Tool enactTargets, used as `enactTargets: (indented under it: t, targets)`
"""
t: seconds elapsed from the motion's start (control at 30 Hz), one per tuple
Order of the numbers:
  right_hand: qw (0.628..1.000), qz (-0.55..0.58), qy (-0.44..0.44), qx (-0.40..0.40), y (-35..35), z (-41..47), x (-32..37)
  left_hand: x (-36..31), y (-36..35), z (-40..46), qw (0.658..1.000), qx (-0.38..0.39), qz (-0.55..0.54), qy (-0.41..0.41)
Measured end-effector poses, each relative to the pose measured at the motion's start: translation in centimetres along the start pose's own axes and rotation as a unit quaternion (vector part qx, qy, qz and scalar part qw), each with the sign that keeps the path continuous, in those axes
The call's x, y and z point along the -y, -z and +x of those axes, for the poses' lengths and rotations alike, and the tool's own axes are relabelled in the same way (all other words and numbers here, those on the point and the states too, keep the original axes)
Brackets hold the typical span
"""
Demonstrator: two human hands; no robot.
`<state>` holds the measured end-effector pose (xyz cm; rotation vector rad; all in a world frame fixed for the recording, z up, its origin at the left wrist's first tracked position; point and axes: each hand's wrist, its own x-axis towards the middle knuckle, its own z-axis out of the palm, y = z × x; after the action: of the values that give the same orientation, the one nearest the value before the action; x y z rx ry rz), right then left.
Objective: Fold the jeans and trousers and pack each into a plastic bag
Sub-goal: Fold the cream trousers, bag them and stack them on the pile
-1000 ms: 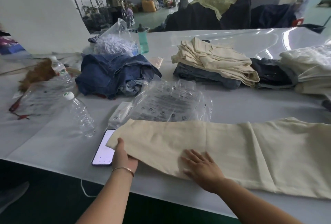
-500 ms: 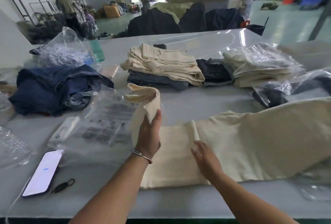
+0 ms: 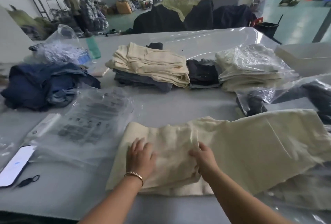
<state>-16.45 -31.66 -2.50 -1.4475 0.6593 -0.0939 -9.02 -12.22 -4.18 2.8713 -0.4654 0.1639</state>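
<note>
Item: cream woven cotton trousers (image 3: 232, 152), lying on the grey desk (image 3: 188, 105), leg end doubled over at the near edge.
Left hand (image 3: 140, 161): fingers flat, pressing the fold so it lies flat.
Right hand (image 3: 204, 159): fingers curled at the folded edge, apparently gripping the cloth.
Clear printed plastic bag (image 3: 89, 127): beside the fold, within reach for packing.

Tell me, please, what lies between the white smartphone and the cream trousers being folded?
In the head view, a clear plastic bag with dark print lies between the white smartphone and the cream trousers, its near edge over the phone's top.
</note>
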Motion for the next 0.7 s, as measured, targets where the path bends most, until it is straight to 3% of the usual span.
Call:
enactTargets:
  t: [0.07, 0.17, 0.3, 0.37, 0.43, 0.47, 0.6, 0.7]
  targets:
    - [0.997, 0.040, 0.062, 0.002, 0.4, 0.1, 0.7, 3.4, 0.0, -0.1, 0.991, 0.026, 0.029, 0.128]
    - [0.996, -0.007, 0.068, -0.050, 2.3, 0.5, 0.0, 6.6, -0.5, -1.0, 0.977, 0.065, 0.000, 0.204]
    - [0.965, -0.252, -0.008, -0.070, 3.8, 0.9, -1.9, 7.3, -0.3, -0.7, 0.927, 0.032, -0.217, 0.305]
    - [0.894, -0.431, 0.042, -0.112, 3.3, 0.7, -2.2, 7.5, 0.3, 0.6, 0.893, 0.059, -0.294, 0.337]
    - [0.819, -0.539, 0.128, -0.150, 2.2, 0.3, -1.8, 7.6, 0.6, 1.9, 0.851, 0.093, -0.383, 0.347]
    - [0.805, -0.554, 0.156, -0.142, 1.6, 0.3, -1.7, 7.5, 0.9, 2.6, 0.831, 0.103, -0.429, 0.339]
    - [0.784, -0.568, 0.228, -0.107, -1.2, 0.7, -1.2, 7.1, 4.7, 5.1, 0.806, 0.028, -0.543, 0.234]
    - [0.788, -0.554, 0.248, -0.108, -3.3, 1.3, -0.3, 9.6, 8.6, 6.9, 0.777, -0.025, -0.587, 0.227]
